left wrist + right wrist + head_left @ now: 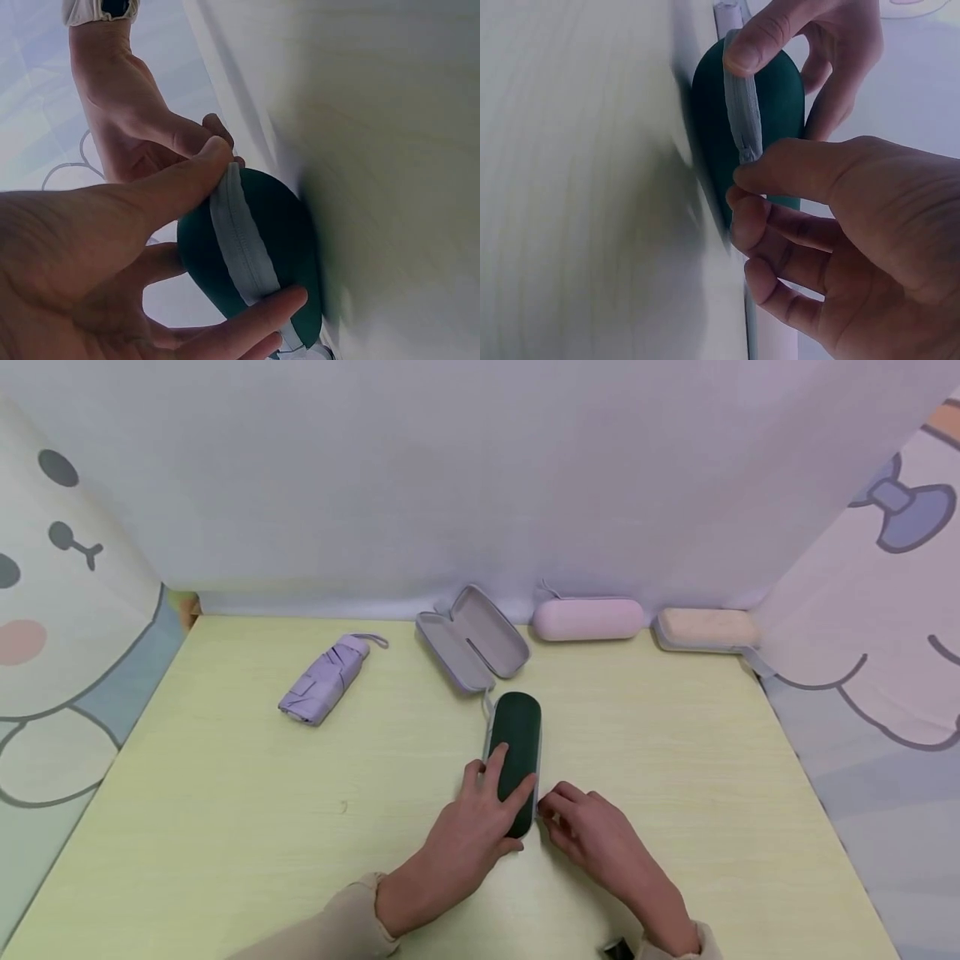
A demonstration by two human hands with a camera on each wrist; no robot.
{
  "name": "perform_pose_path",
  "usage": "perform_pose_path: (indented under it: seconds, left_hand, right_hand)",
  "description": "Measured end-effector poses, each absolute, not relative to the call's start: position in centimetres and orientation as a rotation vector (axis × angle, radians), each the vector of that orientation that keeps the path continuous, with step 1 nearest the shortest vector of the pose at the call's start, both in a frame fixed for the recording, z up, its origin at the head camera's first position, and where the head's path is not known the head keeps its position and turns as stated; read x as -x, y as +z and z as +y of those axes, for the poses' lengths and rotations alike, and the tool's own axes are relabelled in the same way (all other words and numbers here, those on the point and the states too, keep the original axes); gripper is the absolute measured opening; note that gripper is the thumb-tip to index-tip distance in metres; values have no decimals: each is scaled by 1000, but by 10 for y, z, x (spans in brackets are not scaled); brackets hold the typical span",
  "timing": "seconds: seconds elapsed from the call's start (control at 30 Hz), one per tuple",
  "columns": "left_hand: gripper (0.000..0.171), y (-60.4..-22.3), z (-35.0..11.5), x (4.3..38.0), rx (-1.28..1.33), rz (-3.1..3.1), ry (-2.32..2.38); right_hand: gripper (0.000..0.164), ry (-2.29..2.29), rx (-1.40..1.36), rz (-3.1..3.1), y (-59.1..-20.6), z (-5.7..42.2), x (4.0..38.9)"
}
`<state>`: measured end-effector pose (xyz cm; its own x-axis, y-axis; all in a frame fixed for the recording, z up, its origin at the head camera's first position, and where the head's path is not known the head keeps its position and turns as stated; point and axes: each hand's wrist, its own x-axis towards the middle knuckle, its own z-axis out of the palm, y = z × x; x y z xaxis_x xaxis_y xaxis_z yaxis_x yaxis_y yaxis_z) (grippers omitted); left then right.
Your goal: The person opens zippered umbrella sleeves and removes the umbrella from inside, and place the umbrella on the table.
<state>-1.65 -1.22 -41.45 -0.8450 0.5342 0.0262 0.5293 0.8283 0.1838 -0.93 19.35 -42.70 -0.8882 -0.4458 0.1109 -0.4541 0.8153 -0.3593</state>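
Observation:
A long, dark green zip case (519, 722) with rounded ends lies on the table in front of me. My left hand (467, 833) holds it, fingers over the top and along the side, thumb at the near end. In the right wrist view, that thumb presses on the grey zipper (742, 105) running round the case. My right hand (592, 833) is at the near right side, thumb and forefinger pinching at the zipper's slider; its pull is hidden by the fingertips. The left wrist view shows the zipper tape (241, 236) along the end of the case.
Beyond the green case stands an open lilac-grey case (491, 639), its cord reaching toward it. A pink case (588, 619) and a beige case (711, 629) line the back edge. A folded lilac umbrella (324, 681) lies left. A small dark object (618, 949) sits by my right wrist.

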Motion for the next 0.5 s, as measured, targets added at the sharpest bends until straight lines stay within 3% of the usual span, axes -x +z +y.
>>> perform_pose_path:
  seconds: [0.5]
  left_hand:
    - [82,-416,-12,17,-889,3005,183]
  right_hand:
    - [20,674,-778,-3015,-427,195,9]
